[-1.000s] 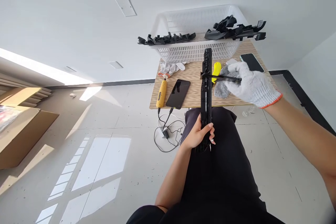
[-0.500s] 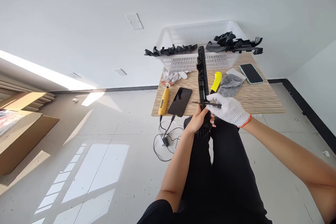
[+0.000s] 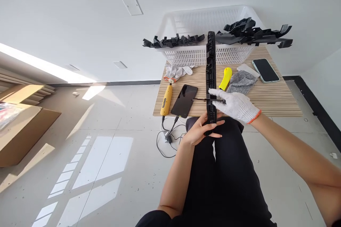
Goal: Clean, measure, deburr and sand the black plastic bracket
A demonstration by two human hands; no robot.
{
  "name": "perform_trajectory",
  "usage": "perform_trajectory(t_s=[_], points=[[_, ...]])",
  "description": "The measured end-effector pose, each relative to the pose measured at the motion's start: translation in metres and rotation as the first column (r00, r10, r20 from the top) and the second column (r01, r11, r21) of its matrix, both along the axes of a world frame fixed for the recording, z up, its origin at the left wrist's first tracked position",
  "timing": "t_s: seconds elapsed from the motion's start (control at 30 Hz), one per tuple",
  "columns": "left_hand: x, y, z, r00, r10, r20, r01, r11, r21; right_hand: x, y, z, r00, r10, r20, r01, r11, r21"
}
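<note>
My bare left hand (image 3: pixel 200 131) grips the near end of a long black plastic strip (image 3: pixel 211 67) that stands on end over my lap and reaches up in front of the white basket (image 3: pixel 191 55). My right hand (image 3: pixel 234 104), in a white knit glove with an orange cuff, pinches a thin dark tool (image 3: pixel 204 99) and lays its tip across the strip just above my left hand.
A small wooden table (image 3: pixel 266 95) carries a yellow rotary tool (image 3: pixel 165 99), a black phone (image 3: pixel 184 101), a second phone (image 3: pixel 265 70), a yellow-handled knife (image 3: pixel 225 78), a grey glove (image 3: pixel 242 81) and a white glove (image 3: pixel 177 72). Black parts (image 3: pixel 253 33) lie across the basket rim. Cardboard boxes (image 3: pixel 21 127) stand left.
My gloved right hand came down from the table's right side to the strip and now holds the tool against it. The strip rose slightly and my left hand shifted its grip.
</note>
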State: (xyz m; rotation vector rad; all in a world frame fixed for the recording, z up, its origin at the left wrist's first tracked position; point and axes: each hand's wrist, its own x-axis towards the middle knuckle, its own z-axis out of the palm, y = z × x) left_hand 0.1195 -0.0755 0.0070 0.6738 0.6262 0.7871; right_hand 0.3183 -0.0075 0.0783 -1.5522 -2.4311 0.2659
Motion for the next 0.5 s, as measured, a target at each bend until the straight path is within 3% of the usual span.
perform_trajectory(t_s=[0.1,0.2,0.4,0.5], points=[[-0.005,-0.005,-0.003,0.998,0.034,-0.061,-0.031,0.998,0.046,0.008,0.006,0.008,0.996,-0.078,-0.040,0.081,0.994,0.080],[-0.011,-0.003,-0.007,0.997,0.032,-0.065,-0.028,0.997,0.069,0.019,0.016,0.018,0.979,-0.196,0.055,0.187,0.972,0.142],[-0.007,-0.002,-0.013,0.997,0.073,-0.007,-0.072,0.995,0.064,0.026,0.026,0.038,0.938,-0.231,0.258,0.211,0.972,0.101],[-0.008,-0.004,-0.012,0.997,0.067,-0.043,-0.063,0.995,0.078,0.021,0.024,0.046,0.913,-0.189,0.361,0.181,0.982,0.057]])
